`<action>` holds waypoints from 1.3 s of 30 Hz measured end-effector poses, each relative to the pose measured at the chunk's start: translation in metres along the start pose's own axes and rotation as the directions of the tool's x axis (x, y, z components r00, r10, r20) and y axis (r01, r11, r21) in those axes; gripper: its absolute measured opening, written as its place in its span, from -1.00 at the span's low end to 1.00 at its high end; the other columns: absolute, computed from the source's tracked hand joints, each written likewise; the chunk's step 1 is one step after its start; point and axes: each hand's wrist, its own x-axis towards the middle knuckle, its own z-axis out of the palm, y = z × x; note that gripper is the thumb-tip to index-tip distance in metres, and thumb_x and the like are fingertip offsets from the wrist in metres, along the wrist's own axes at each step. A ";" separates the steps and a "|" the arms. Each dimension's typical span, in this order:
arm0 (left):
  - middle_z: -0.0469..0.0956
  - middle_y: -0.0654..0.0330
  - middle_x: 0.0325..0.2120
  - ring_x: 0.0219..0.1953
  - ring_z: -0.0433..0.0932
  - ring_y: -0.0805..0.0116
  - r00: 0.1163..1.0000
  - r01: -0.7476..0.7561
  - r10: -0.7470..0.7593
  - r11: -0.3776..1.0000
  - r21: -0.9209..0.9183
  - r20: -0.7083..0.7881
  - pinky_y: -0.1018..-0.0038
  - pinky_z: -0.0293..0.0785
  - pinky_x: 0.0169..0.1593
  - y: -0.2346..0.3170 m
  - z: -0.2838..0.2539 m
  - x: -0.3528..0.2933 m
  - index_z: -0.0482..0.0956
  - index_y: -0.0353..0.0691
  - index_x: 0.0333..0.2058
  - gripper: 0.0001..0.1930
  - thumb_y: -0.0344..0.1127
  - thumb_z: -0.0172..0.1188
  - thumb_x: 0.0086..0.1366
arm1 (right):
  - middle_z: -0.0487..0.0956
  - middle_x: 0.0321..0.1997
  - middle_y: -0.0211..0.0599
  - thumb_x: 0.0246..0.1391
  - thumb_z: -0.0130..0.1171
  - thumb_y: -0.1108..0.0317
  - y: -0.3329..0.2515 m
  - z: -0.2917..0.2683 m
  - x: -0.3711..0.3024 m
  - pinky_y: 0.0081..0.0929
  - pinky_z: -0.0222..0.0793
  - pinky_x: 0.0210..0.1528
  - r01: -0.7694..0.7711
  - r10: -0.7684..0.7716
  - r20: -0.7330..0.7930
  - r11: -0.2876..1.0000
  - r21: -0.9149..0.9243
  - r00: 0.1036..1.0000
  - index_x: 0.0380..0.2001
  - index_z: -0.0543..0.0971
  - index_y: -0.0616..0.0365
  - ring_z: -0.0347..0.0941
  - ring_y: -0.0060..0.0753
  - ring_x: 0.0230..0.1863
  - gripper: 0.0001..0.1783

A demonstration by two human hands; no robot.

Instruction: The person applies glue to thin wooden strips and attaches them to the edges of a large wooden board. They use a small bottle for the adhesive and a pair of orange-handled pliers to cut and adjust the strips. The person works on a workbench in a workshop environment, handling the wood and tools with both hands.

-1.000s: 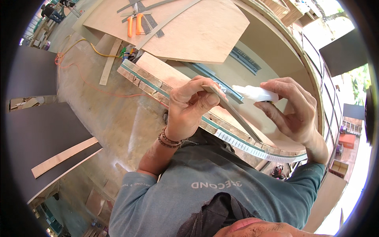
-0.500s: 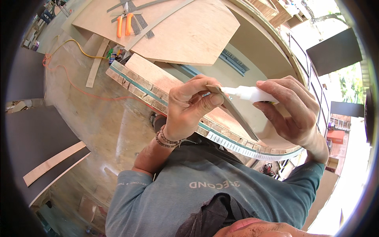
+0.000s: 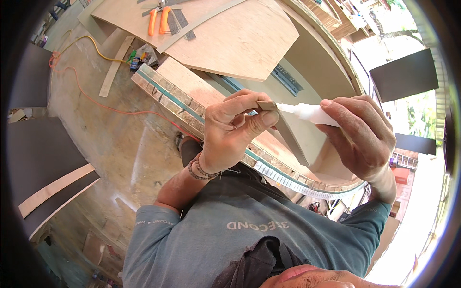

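My left hand (image 3: pixel 235 132) pinches one end of a thin grey-brown strip (image 3: pixel 291 139) between thumb and fingers; its other end slants down toward the curved wooden edge. In my right hand (image 3: pixel 362 134) is a small white glue bottle (image 3: pixel 310 114), lying nearly level. Its narrow nozzle points left and meets or nearly meets the strip's held end. I cannot make out any glue. Below both hands is a curved wooden cabinet piece (image 3: pixel 185 117) with a teal band along its edge and a white slotted strip at its near bend.
A plywood panel (image 3: pixel 225 45) rests across the cabinet, carrying orange-handled pliers (image 3: pixel 161 20) and several thin strips. Metal drawer slides (image 3: pixel 286 81) lie inside the cabinet. An orange cord (image 3: pixel 101 106) crosses the floor at left, near a dark panel (image 3: pixel 41 158).
The strip has turned a little, showing more of its broad face. My right hand and the bottle have shifted slightly right. The whole view has moved a little.
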 end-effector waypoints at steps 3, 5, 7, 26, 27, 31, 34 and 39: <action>0.59 0.14 -0.18 -0.15 0.67 0.40 0.999 -0.032 0.033 0.999 0.038 -0.016 0.53 0.70 -0.09 0.003 0.001 0.000 0.62 -0.43 -0.02 -0.74 -0.60 0.30 0.31 | 0.68 -0.28 -0.07 -0.18 0.52 0.53 0.000 -0.001 0.002 -0.37 0.56 -0.34 0.017 -0.017 0.005 1.000 -0.017 1.000 -0.08 0.67 0.33 0.64 -0.17 -0.31 -0.51; 0.59 0.14 -0.17 -0.15 0.67 0.40 0.999 -0.030 0.030 0.999 0.046 -0.014 0.54 0.70 -0.09 0.004 0.002 0.000 0.62 -0.42 -0.02 -0.74 -0.59 0.30 0.32 | 0.68 -0.28 -0.07 -0.17 0.52 0.53 -0.001 -0.003 0.005 -0.37 0.56 -0.34 0.019 -0.018 0.018 1.000 -0.022 1.000 -0.08 0.67 0.33 0.64 -0.17 -0.31 -0.52; 0.59 0.14 -0.17 -0.15 0.67 0.41 0.999 -0.035 0.036 0.999 0.022 -0.018 0.54 0.70 -0.09 0.003 0.002 -0.001 0.62 -0.42 -0.02 -0.74 -0.59 0.30 0.32 | 0.68 -0.28 -0.07 -0.17 0.52 0.53 -0.002 -0.004 0.005 -0.36 0.56 -0.34 0.010 -0.010 0.031 1.000 -0.029 0.999 -0.08 0.67 0.33 0.64 -0.17 -0.31 -0.52; 0.57 0.08 -0.19 -0.16 0.70 0.26 0.983 -0.179 0.179 0.984 -0.025 0.027 0.32 0.76 -0.06 0.008 -0.018 0.015 0.53 -0.36 -0.04 -0.81 -0.50 0.21 0.41 | 0.46 -0.19 -0.14 -0.03 0.05 0.38 0.016 0.021 -0.037 -0.44 0.46 -0.13 -0.393 0.686 0.320 -0.053 0.918 0.653 0.00 0.30 0.17 0.51 -0.34 -0.26 -0.53; 0.57 0.08 -0.19 -0.16 0.69 0.26 0.983 -0.178 0.180 0.983 -0.046 0.028 0.30 0.76 -0.06 0.009 -0.018 0.015 0.53 -0.35 -0.05 -0.82 -0.48 0.21 0.41 | 0.46 -0.21 -0.17 -0.03 0.06 0.40 0.021 0.022 -0.042 -0.44 0.43 -0.14 -0.368 0.670 0.326 -0.084 0.926 0.668 0.00 0.33 0.18 0.49 -0.36 -0.27 -0.55; 0.56 0.09 -0.22 -0.15 0.67 0.25 0.983 -0.178 0.182 0.977 -0.116 0.027 0.23 0.75 -0.07 0.015 -0.018 0.017 0.54 -0.33 -0.09 -0.84 -0.43 0.22 0.42 | 0.42 -0.34 -0.37 -0.02 0.23 0.42 0.032 0.026 -0.057 -0.55 0.29 -0.24 -0.417 0.632 0.334 -0.018 0.909 0.700 -0.33 0.43 0.12 0.37 -0.54 -0.32 -0.80; 0.54 0.11 -0.25 -0.16 0.65 0.25 0.979 -0.197 0.201 0.976 -0.096 0.028 0.19 0.74 -0.09 0.015 -0.018 0.016 0.54 -0.32 -0.12 -0.85 -0.41 0.24 0.41 | 0.38 -0.43 -0.46 -0.03 0.48 0.41 0.029 0.033 -0.064 -0.61 0.18 -0.36 -0.509 0.625 0.316 0.154 0.847 0.714 -0.61 0.24 0.00 0.28 -0.65 -0.33 -0.50; 0.53 0.11 -0.26 -0.17 0.65 0.25 0.982 -0.180 0.182 0.983 -0.038 0.054 0.21 0.74 -0.10 0.017 -0.014 0.016 0.54 -0.31 -0.15 -0.84 -0.39 0.27 0.38 | 0.47 -0.37 -0.40 -0.11 0.59 0.44 0.018 0.035 -0.071 -0.56 0.27 -0.30 -0.554 0.542 0.346 0.281 0.784 0.766 -0.62 0.22 0.01 0.35 -0.62 -0.30 -0.41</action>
